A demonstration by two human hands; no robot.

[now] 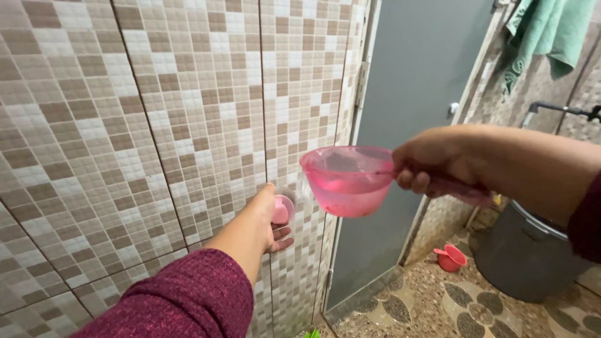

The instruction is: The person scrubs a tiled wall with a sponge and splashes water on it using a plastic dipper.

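Pink translucent plastic dipper (346, 180) hangs by its handle in my clenched right hand (432, 161), near the tiled wall (156, 125); my left hand (270, 216) presses a small pink round scrubber (283, 209) against it.

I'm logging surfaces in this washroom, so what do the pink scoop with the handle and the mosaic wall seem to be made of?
Pink translucent scoop with a handle: likely thin glossy plastic, since light passes through it. Beige and brown mosaic wall: apparently glazed ceramic tile, with small squares, visible grout lines and a soft sheen.
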